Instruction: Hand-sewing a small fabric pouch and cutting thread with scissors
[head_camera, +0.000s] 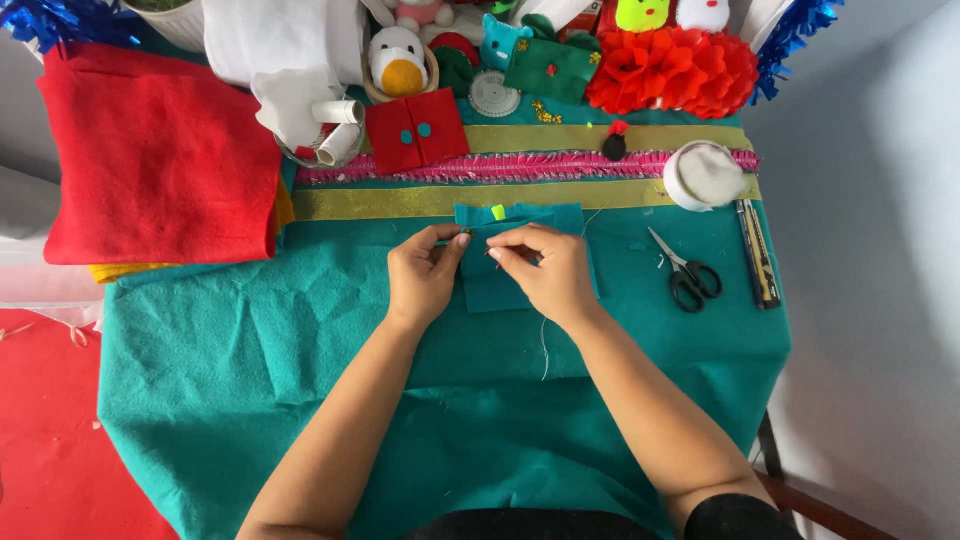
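Two bare hands meet over a small blue felt piece (500, 285) that lies on the teal felt cloth (250, 380) covering the table, just below a gold ribbon band (380, 203). The left hand (425, 275) presses on the left edge of the piece, with the thumb and forefinger pinched close together at its upper corner. The right hand (545, 265) rests on the piece too — its fingertips are closed narrow, as if on something very thin, but a needle is too small to tell. A white thread (545, 350) hangs down from under the right hand.

Black-handled scissors (685, 270) lie to the right, near but apart from the hand. A folded red felt (150, 150) lies at the far left, and a small red felt piece (417, 130) with two blue dots sits above the pink fringe trim (520, 165).
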